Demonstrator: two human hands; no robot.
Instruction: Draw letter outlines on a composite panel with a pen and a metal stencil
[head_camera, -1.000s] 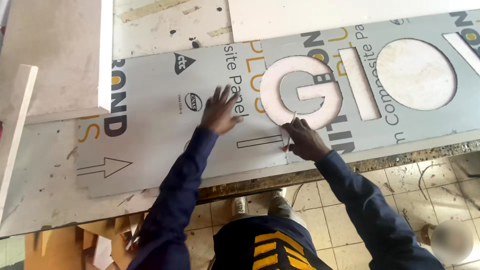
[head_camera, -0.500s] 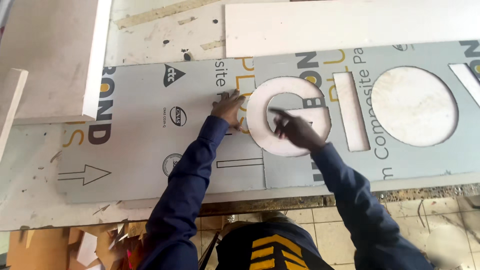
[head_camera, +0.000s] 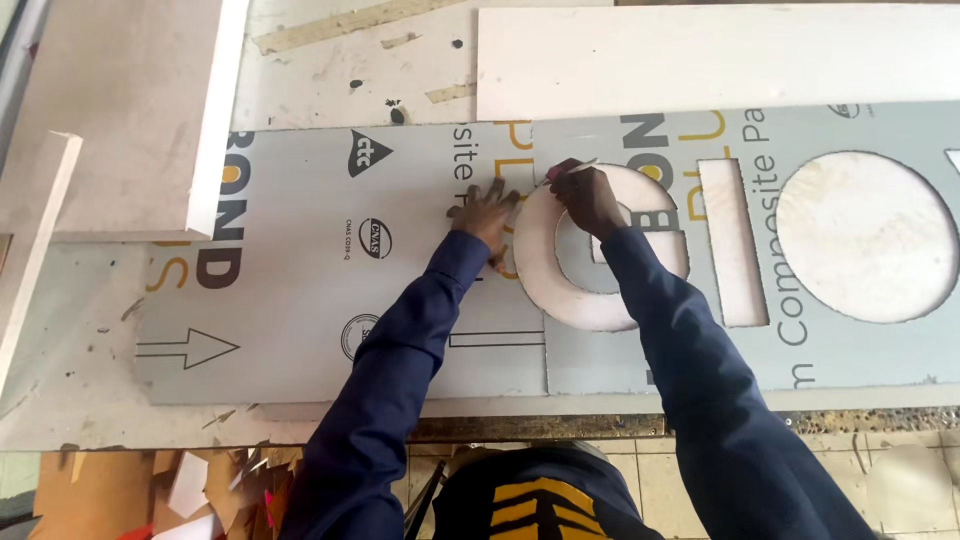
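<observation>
A large grey composite panel (head_camera: 300, 260) with printed marks lies flat on a workbench. Letter shapes are cut through it: a round letter (head_camera: 560, 290), a straight bar (head_camera: 732, 245) and a big circle (head_camera: 865, 235). My left hand (head_camera: 485, 215) presses flat on the panel just left of the round letter's rim, fingers spread. My right hand (head_camera: 588, 195) sits at the top of that cutout and grips a thin pen-like tool (head_camera: 568, 170) with its tip on the rim. Both arms wear dark blue sleeves.
A white board (head_camera: 700, 55) lies beyond the panel at the back. Thick white boards (head_camera: 140, 110) are stacked at the left, with a narrow strip (head_camera: 35, 240) beside them. Scraps litter the tiled floor (head_camera: 200, 485) below the bench edge.
Both hands have moved up along the round letter: the right hand went from its lower part to its top rim, and the left hand followed to the upper left. The view shifted slightly.
</observation>
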